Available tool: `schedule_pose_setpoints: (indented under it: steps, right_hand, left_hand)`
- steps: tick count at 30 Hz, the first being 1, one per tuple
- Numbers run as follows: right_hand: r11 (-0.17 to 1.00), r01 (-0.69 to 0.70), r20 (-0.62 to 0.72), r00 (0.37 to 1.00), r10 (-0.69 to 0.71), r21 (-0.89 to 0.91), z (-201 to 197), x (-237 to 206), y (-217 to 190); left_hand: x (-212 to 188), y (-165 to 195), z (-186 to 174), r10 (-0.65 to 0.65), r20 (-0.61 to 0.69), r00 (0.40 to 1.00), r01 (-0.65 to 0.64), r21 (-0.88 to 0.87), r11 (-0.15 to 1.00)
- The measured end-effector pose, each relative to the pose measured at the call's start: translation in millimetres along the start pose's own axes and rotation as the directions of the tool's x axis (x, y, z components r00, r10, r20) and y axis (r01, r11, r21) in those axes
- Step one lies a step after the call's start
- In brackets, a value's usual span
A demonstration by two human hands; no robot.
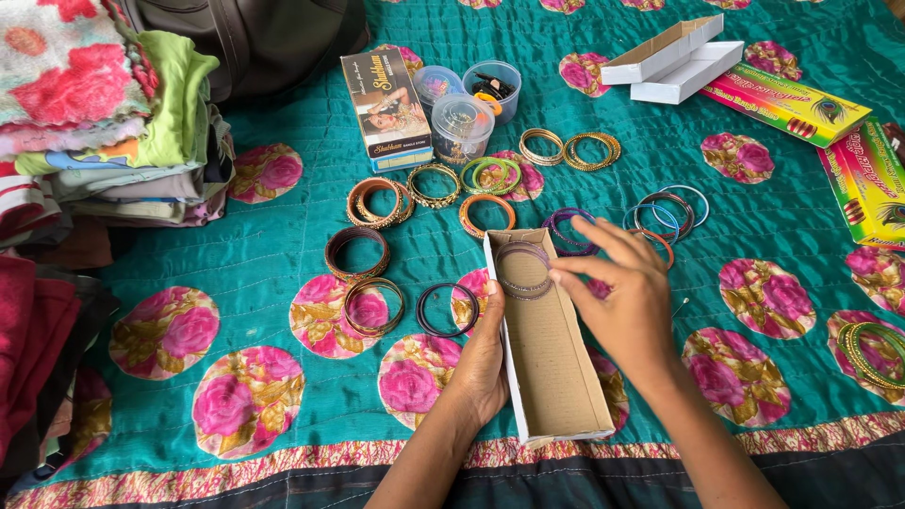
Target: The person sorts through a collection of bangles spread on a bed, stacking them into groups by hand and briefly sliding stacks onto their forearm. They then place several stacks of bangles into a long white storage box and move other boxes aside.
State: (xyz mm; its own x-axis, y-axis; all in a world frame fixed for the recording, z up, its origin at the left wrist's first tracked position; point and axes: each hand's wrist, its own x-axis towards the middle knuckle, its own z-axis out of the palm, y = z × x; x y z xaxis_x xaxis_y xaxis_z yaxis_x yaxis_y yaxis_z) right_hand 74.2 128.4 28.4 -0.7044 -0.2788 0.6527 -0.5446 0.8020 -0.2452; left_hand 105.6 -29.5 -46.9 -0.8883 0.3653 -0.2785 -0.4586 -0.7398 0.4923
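Note:
A long open cardboard box [556, 368] lies on the teal quilt in front of me. My left hand [483, 363] grips its left wall from outside. My right hand [624, 297] reaches in from the right, its fingertips pinching a set of thin purple bangles [524, 269] standing at the far end inside the box. Just beyond the box lies another purple bangle set [568, 231]. Several more sets lie around: orange [486, 213], brown [356, 252], gold [373, 305], dark [447, 309], green [491, 175].
A stack of folded clothes [104, 113] fills the left edge. Behind the bangles stand a printed carton [386, 108] and clear plastic tubs [461, 124]. White box halves [683, 61] and colourful long boxes [787, 102] lie at the right. Blue and red bangles [666, 217] lie by my right hand.

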Motion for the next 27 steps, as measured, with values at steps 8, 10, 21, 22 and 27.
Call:
schedule_pose_setpoints:
  steps: [8, 10, 21, 22, 27]
  right_hand:
    - [0.932, -0.363, 0.177, 0.916, 0.360, -0.019, -14, 5, 14]
    - [0.899, -0.438, 0.223, 0.877, 0.425, 0.010, -10, 2, 7]
    - [0.928, -0.368, 0.300, 0.893, 0.335, 0.060, 4, -22, -40]
    - [0.926, -0.374, 0.300, 0.890, 0.342, 0.056, 4, -23, -41]
    - [0.919, -0.389, 0.324, 0.880, 0.348, 0.071, 1, -27, -41]
  left_hand:
    - [5, -6, -6, 0.214, -0.088, 0.973, -0.185, 0.258, 0.948]
    - [5, -6, -9, 0.462, -0.037, 0.886, -0.374, 0.531, 0.760]
    - [-7, 17, -3, 0.716, -0.059, 0.696, -0.261, 0.908, 0.329]
    - [-8, 17, -4, 0.733, -0.026, 0.680, -0.223, 0.945, 0.241]
    - [-5, 18, -13, 0.797, 0.058, 0.601, -0.285, 0.948, 0.145]
